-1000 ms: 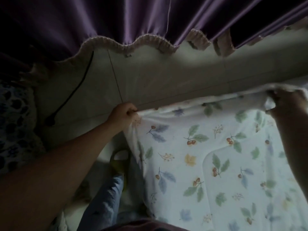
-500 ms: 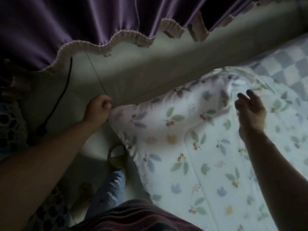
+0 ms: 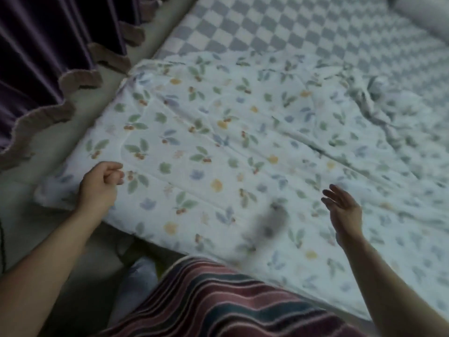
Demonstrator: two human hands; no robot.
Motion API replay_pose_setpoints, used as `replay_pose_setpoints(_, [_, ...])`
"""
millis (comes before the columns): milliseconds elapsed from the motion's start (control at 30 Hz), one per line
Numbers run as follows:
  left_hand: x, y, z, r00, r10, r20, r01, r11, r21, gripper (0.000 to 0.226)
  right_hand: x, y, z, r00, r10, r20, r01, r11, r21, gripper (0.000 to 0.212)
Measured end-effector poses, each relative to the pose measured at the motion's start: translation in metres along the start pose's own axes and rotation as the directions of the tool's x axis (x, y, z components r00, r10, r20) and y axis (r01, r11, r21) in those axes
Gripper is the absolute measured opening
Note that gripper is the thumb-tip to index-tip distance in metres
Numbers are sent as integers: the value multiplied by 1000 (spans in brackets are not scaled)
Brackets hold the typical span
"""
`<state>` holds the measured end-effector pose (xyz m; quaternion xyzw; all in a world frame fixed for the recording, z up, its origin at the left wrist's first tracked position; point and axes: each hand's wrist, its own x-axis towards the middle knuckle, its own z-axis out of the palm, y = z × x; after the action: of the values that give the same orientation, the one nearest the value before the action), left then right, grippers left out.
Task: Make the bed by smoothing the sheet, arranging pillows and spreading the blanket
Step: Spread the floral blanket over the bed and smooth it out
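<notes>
The floral blanket runs lower left to upper right over the checked sheet, left hand fisted empty, right hand spread, purple curtain upper left.

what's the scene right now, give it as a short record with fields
blanket: floral blanket spread over the near part of the bed, bunched in folds at its far right
sheet: checked sheet uncovered beyond the blanket
pillow: pale pillow at the far right corner
left hand: fingers curled, over the blanket's near left corner; holds nothing that shows
right hand: fingers spread, above the blanket, holding nothing
curtain: purple curtain along the left
</notes>
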<state>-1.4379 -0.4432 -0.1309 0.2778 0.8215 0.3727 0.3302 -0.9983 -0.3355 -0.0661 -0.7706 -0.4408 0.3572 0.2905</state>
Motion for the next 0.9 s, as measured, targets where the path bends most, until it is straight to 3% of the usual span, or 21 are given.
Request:
replay_pose_setpoints(200, [-64,103,64,922,212,325,-257,961,101,26,-50,68,-135,970,135,-201,-117,988,98,40])
replay_pose_setpoints(367, [-99,163,115,803,287,522,-398,911,111,22,-93,105,-198,905,251,-344,-192,962,196,38])
replay_pose_setpoints(400, [-109,176,128,751,310,582,-449,887,106,22,-109,110,-211,873,280,-400,-197,951,237,38])
replay_pose_setpoints(533, [-124,188,140,656,323,682,-521,848,98,21,-137,115,-217,815,351,-461,-193,915,355,37])
replay_pose_setpoints(733, [-121,222,142,477,338,811,-635,771,52,19,-199,108,-202,641,466,-609,-150,855,496,35])
replay_pose_setpoints(900, [-114,253,132,384,382,841,-719,695,13,19,-226,93,-168,617,522,-590,-121,803,584,35])
